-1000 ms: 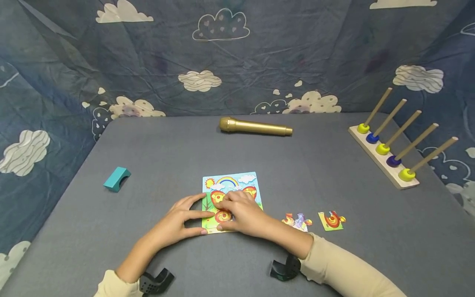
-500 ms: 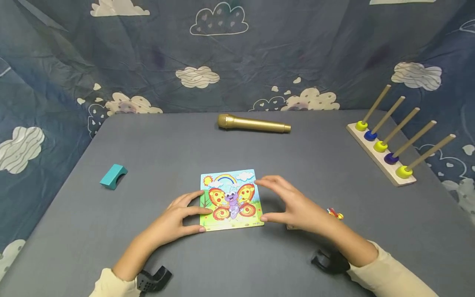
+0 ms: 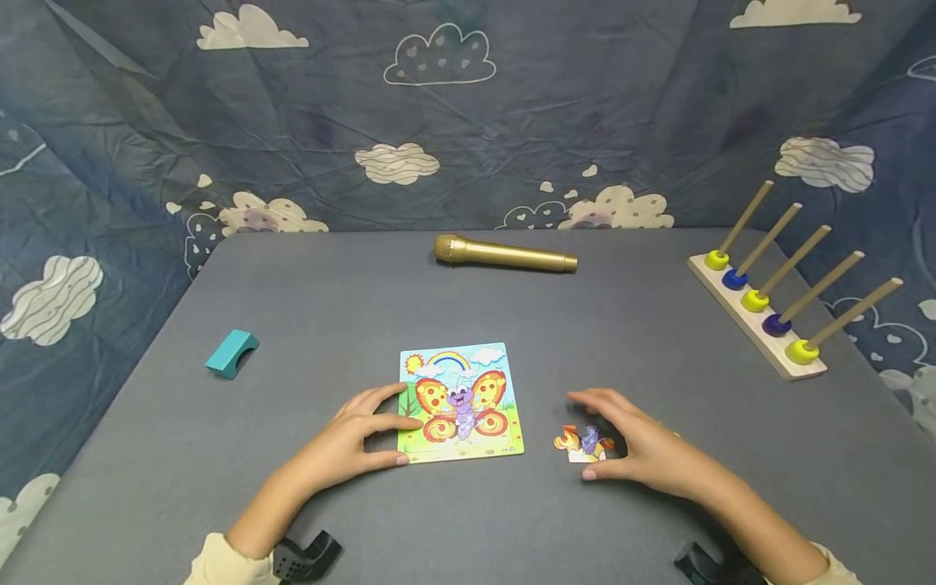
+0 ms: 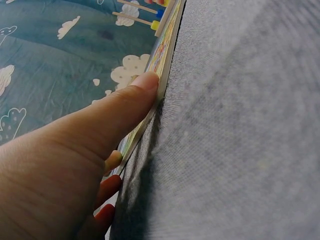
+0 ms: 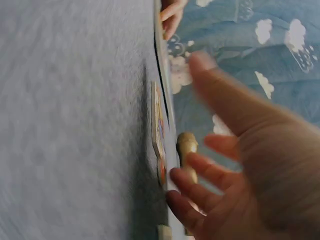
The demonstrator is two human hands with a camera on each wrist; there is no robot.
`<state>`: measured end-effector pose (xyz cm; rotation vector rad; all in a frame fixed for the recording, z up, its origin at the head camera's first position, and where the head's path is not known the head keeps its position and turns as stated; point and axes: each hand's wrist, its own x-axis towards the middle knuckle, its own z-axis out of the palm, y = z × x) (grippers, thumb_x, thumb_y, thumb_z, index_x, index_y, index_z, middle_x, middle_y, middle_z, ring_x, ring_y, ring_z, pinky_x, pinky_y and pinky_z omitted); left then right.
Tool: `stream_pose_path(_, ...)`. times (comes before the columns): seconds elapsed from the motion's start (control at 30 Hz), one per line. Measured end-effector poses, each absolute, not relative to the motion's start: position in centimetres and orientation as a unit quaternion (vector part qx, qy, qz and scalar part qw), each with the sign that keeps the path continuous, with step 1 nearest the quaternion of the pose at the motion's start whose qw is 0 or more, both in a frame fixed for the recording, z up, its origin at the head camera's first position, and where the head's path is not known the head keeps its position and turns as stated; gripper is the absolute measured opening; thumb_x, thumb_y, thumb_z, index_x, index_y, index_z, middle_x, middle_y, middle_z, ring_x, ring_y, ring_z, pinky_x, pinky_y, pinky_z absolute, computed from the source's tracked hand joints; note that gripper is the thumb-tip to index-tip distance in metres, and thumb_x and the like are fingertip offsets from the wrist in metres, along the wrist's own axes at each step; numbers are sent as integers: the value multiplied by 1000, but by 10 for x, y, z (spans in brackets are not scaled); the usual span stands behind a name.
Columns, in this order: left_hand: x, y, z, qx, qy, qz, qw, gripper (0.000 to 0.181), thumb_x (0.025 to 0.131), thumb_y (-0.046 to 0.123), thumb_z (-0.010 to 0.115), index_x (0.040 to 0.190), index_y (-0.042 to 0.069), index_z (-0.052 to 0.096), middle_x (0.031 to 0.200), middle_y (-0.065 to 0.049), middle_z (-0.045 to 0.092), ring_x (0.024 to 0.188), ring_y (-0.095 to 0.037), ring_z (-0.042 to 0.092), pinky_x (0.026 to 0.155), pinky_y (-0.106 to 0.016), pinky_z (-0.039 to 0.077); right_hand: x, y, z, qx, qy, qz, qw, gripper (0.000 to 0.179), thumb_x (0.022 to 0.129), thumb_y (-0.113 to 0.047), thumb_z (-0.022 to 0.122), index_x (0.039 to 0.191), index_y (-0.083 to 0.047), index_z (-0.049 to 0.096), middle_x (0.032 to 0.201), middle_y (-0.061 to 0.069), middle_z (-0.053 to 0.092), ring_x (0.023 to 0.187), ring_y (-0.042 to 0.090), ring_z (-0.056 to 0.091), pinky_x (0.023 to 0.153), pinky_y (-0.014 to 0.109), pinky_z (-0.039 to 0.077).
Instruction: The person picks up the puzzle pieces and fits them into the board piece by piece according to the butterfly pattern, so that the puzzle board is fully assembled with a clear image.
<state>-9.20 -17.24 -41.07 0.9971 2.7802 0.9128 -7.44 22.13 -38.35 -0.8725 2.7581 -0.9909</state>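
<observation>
A square puzzle board (image 3: 461, 445) with a butterfly picture lies flat on the grey table. At its left side my left hand (image 3: 351, 431) rests, fingers spread and touching the board's edge. The left wrist view shows the thumb (image 4: 120, 107) against that edge. Over to the right, my right hand (image 3: 643, 447) hovers with thumb and fingers apart around a loose puzzle piece (image 3: 585, 443). That piece, purple and orange, lies flat on the table; in the right wrist view the hand is apart from it. A second piece is mostly hidden behind the right hand.
A gold microphone (image 3: 504, 253) lies at the back of the table. A wooden peg stand (image 3: 768, 333) with yellow and blue beads stands at the right. At the left is a teal arch block (image 3: 231, 353). A cloud-patterned cloth (image 3: 512, 106) hangs behind.
My right hand has lifted off the board and moved right to the loose piece, uncovering the butterfly picture. My left hand has stayed at the board's left edge.
</observation>
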Motion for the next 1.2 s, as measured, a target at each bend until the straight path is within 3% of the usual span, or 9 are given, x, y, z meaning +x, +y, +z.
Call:
stream_pose_path(0.13,-92,-172,-411,328,897,296,18,39,76,47,65,113,35,62,139,-2,35,124,-25,31,96,-50,26,-76,224,-391,-286,907,-303,52,82,68,-43,74,133,-9,40,126,2,43,111,19,44,87,45,38)
stream_pose_path(0.3,-91,-172,-412,329,896,297,15,39,76,46,67,112,34,62,139,-3,35,123,-25,32,95,-50,26,-78,224,-393,-296,912,-279,45,72,70,-34,76,128,-5,46,122,4,48,112,22,43,88,45,37)
stream_pose_path(0.63,-91,-172,-410,325,898,296,23,40,76,47,66,113,34,62,139,-3,35,124,-25,31,96,-50,26,-76,214,-390,-339,906,-253,5,35,72,-17,74,103,-9,60,97,-6,54,88,12,49,73,33,43)
stream_pose_path(0.87,-90,-173,-407,324,899,295,23,38,76,46,66,112,35,62,139,-3,35,124,-24,31,96,-48,26,-80,198,-382,-342,899,-274,-13,37,67,-13,75,99,-10,57,97,-6,52,89,12,47,74,31,42)
stream_pose_path(1.2,-86,-164,-407,326,905,272,-1,33,81,43,63,110,28,64,137,1,38,126,-22,29,99,-48,23,-95,142,-370,-416,856,-304,-52,39,73,-21,72,108,-7,59,107,-4,55,97,14,48,83,36,38)
